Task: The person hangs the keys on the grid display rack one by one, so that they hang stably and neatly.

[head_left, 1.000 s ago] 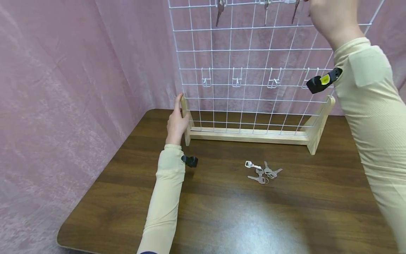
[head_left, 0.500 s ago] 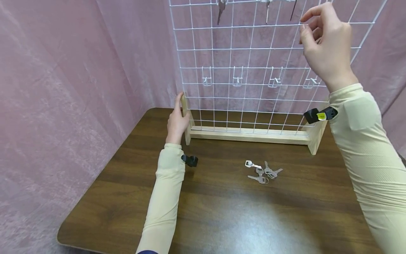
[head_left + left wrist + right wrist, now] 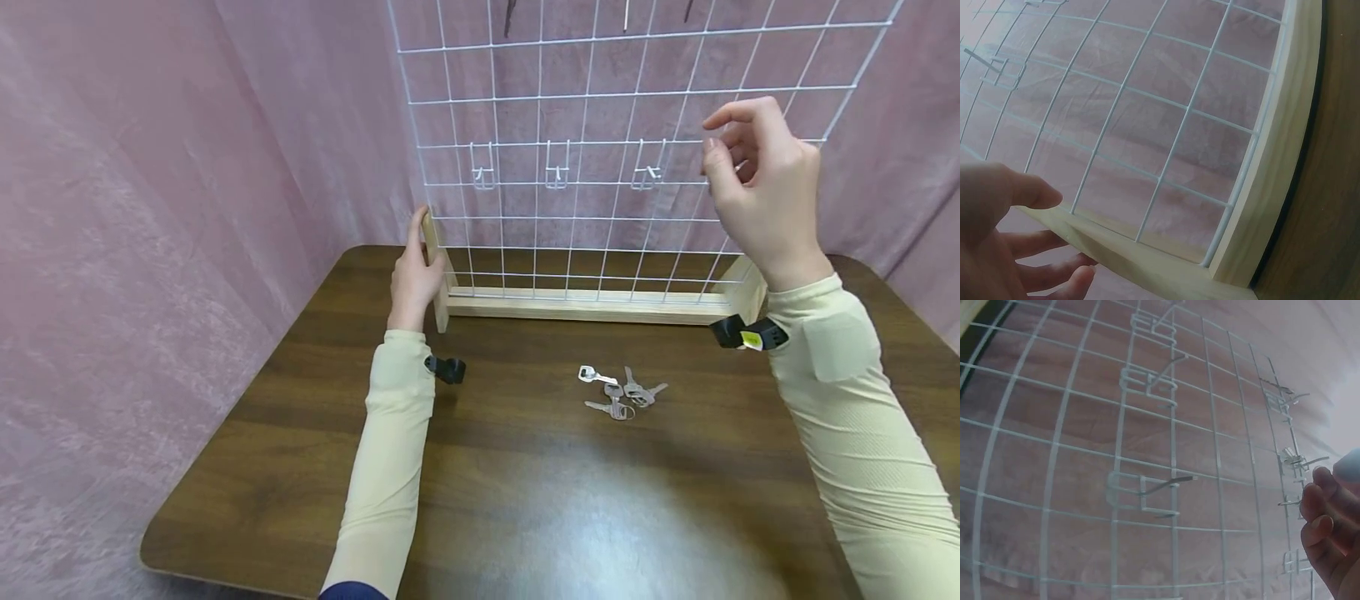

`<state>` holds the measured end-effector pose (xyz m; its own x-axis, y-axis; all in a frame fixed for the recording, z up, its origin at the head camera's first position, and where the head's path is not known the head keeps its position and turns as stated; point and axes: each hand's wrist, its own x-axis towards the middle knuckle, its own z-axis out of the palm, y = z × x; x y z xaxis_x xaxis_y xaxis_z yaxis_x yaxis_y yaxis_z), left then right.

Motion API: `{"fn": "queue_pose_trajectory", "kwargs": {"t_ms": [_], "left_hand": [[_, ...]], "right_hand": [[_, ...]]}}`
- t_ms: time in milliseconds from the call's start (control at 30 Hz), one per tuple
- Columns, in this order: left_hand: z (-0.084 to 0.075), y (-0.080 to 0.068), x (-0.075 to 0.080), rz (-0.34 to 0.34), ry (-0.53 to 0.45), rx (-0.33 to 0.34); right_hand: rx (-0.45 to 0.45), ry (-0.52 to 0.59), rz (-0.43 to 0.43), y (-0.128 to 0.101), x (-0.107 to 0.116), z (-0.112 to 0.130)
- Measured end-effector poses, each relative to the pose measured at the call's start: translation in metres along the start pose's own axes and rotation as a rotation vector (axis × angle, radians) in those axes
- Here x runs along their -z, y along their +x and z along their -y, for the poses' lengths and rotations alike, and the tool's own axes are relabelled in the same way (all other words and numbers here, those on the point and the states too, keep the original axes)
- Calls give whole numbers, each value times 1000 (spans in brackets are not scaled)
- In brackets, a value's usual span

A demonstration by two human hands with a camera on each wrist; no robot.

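The left hand [image 3: 417,279] grips the wooden end post [image 3: 435,275] of the wire rack [image 3: 600,167], thumb on one side and fingers curled round the other, at about nine o'clock from the keys [image 3: 618,393]. The right hand [image 3: 765,196] hangs in the air in front of the wire at two o'clock from them, fingers loosely bent and holding nothing. The keys lie in a small heap on the tabletop [image 3: 525,500], just in front of the rack's base. They look light, stiff and slippery, so probably best pinched by the flat bow. Empty hooks [image 3: 557,171] sit in a row at twelve o'clock.
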<state>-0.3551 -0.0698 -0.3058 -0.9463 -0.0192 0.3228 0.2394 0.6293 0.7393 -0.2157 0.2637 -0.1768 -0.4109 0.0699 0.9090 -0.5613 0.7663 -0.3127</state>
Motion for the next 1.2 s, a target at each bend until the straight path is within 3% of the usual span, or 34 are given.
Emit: {"fn": "queue_pose_trajectory", "kwargs": {"t_ms": [300, 500, 867, 1200], "left_hand": [[0, 0, 0, 1, -7, -3], [1, -1, 4, -5, -7, -4], [3, 1, 1, -29, -1, -42], [4, 1, 3, -37, -3, -36]], "right_hand": [[-1, 5, 69, -38, 0, -9], [118, -2, 218, -61, -4, -15], [159, -64, 425, -81, -14, -27], [269, -74, 781, -94, -37, -33]]}}
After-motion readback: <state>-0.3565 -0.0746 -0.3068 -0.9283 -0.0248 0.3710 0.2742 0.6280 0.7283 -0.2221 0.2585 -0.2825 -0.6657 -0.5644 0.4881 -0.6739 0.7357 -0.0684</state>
